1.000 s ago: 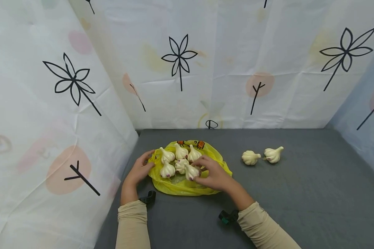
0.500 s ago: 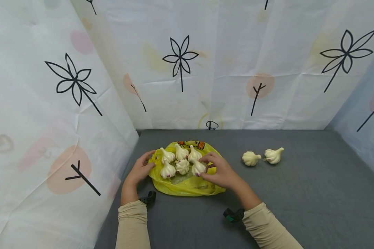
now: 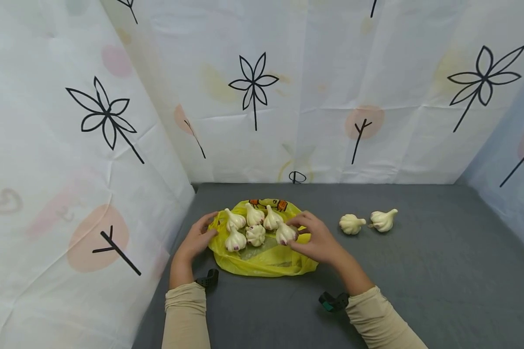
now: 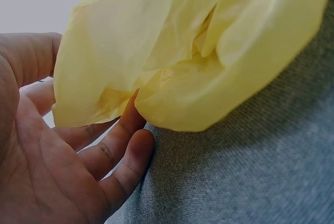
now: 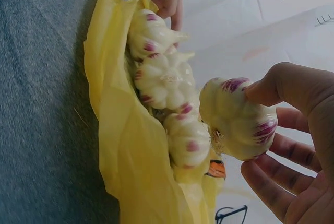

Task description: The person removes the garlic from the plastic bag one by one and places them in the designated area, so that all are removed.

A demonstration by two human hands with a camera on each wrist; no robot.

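My right hand (image 3: 316,241) holds a garlic bulb (image 3: 286,234) between thumb and fingers, over the right part of a yellow plastic bag (image 3: 262,266). In the right wrist view the held garlic bulb (image 5: 237,119), white with purple streaks, stands apart from the bulbs lined up behind it. Several more garlic bulbs (image 3: 255,235) sit grouped in the bag's opening. At the bag's left edge my left hand (image 3: 195,238) grips the plastic. The left wrist view shows its fingers (image 4: 104,153) reaching behind the bag's rim (image 4: 182,114), tips partly hidden.
Two garlic bulbs (image 3: 352,224) lie close together on the grey table (image 3: 419,266), right of the bag. A white patterned cloth (image 3: 323,97) stands along the back, with more cloth at the left and right sides.
My right hand has moved right with the garlic bulb, away from the other bulbs, and more of the bag's inside shows. My left hand stays at the bag's edge.
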